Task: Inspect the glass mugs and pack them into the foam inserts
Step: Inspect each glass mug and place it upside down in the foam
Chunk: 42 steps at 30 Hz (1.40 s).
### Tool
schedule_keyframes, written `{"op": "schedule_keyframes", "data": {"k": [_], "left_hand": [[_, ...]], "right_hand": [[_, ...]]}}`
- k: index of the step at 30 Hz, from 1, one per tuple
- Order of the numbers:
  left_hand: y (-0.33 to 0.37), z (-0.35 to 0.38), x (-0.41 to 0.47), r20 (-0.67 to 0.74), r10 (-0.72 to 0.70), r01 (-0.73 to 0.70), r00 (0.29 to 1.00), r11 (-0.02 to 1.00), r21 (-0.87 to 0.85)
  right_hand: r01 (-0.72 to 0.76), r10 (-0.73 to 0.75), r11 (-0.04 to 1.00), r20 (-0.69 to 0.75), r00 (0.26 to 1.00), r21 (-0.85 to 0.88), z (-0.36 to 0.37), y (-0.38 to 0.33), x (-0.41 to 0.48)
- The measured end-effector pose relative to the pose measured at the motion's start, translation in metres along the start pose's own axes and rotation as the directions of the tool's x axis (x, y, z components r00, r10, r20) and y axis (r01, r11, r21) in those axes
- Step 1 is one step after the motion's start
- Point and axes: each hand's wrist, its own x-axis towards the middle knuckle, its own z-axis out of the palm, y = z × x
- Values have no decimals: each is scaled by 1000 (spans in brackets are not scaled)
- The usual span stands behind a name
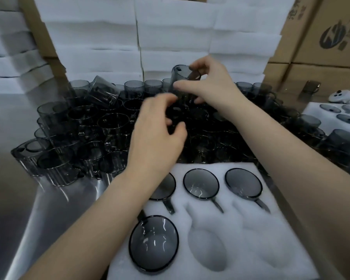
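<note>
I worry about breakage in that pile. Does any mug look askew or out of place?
Yes. One tilted mug at the pile's back left rests on top of the upright mugs instead of standing among them. It could slide. No cracks show.

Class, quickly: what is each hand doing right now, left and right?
Left hand: fingers curled over the pile of mugs, blurred; its grip on anything cannot be told.
Right hand: holds a glass mug above the pile.

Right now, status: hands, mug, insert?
Right hand grips raised mug. Left hand blurred over mug pile, grip unclear. Foam insert: four mugs seated, two front pockets empty.
</note>
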Motion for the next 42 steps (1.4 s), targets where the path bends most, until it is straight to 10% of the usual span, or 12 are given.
{"op": "schedule_keyframes", "data": {"k": [12,26,37,42], "left_hand": [[16,-5,14,188,22,-4,982,996,-94],[-3,4,8,255,153,-170,955,984,45],[-6,-2,6,187,29,35,982,944,-328],[-5,-2,6,185,19,42,982,946,-320]], "right_hand": [[-183,-20,826,353,935,532,-30,11,-78],[-205,135,870,185,974,449,-15,19,-83],[-363,25,642,455,890,675,-26,26,-80],[-257,-10,737,390,921,625,-21,27,-82]]}}
